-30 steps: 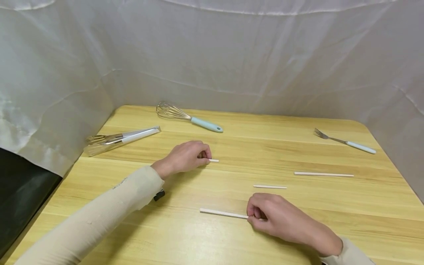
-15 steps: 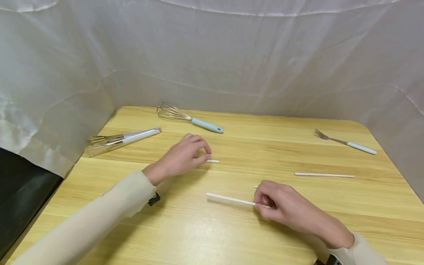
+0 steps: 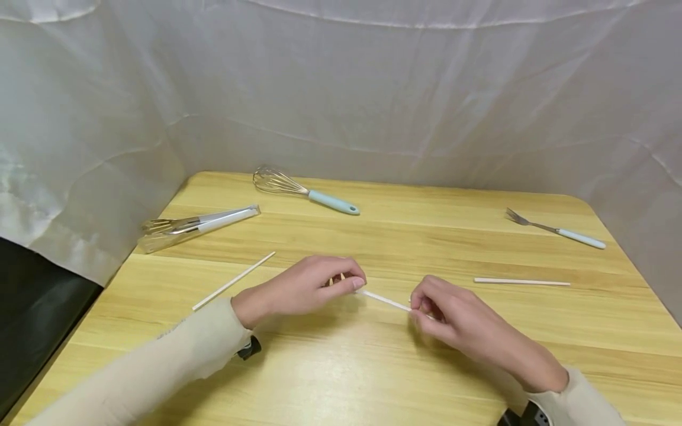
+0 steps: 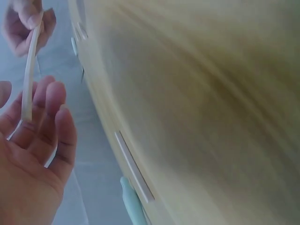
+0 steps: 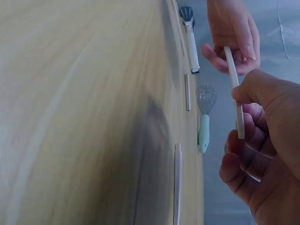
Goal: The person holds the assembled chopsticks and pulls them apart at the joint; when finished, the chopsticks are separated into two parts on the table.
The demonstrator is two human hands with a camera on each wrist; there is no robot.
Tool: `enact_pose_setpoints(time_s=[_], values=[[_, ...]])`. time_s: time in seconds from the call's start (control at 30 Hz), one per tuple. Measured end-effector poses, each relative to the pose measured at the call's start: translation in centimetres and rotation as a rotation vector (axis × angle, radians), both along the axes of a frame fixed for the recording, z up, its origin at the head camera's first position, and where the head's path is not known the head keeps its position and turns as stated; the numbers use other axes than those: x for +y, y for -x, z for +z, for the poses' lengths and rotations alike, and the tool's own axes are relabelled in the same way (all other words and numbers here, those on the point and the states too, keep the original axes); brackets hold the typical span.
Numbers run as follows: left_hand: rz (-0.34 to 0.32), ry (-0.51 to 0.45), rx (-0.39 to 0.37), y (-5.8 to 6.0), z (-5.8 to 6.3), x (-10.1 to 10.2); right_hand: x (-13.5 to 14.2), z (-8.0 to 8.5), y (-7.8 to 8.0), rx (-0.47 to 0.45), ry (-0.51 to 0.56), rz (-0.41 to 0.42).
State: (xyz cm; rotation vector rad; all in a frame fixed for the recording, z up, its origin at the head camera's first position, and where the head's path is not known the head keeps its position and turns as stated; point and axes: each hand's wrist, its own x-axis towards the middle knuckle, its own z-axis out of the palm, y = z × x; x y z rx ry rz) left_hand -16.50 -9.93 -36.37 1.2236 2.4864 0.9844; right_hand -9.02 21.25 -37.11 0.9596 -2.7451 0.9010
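a slim, straight white stick [image 3: 386, 300] is held above the surface, spanning the gap between the two hands and sloping gently down toward the right. the right hand [image 3: 460, 316] has its thumb and fingers clamped on one end of it. at the other end is the left hand [image 3: 303, 287], its thumb and fingers apart around the tip; whether they touch it, i cannot tell. the wrist views show that far end lying across in front of the left fingers.

the surface [image 3: 319, 367] is pale yellow wood with streaky grain. on it, a long, thin white stick [image 3: 234, 281] lies slantwise just behind the left sleeve, and a straight white rod [image 3: 522, 281] lies beyond the right hand. the right wrist view also shows a short white piece [image 5: 188, 93] near the whisk.

farther back lies a wire whisk with a pale blue-green handle [image 3: 333, 202]. left of it is a metal tongs-like utensil with white sides [image 3: 226, 219], in clear wrapping, and toward the right edge a metal fork with a pale blue handle [image 3: 578, 238]. grey, wrinkled cloth [image 3: 373, 89] hangs behind everything. a beige sleeve [image 3: 149, 361] covers the left forearm.
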Motion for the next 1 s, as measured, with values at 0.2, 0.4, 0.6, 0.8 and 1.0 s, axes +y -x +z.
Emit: enact_pose_setpoints(time_s=[0.2,0.4,0.6,0.8,1.0], values=[[-0.021,-0.023,0.006,-0.7,0.0,0.4,0.0,0.3,0.2,0.007,0.022,0.0],[0.003,-0.014,0.038,-0.9,0.0,0.6,-0.1,0.4,0.3,-0.013,0.05,-0.036],[-0.001,-0.003,0.08,-1.3,0.1,0.8,-0.3,0.5,0.3,-0.005,0.087,-0.062],[0.007,-0.018,0.076,-1.6,0.2,1.0,-0.8,0.6,0.3,-0.021,0.145,-0.041],[0.016,-0.036,0.061,-1.8,0.2,1.1,-1.3,0.6,0.3,-0.061,0.201,-0.023]])
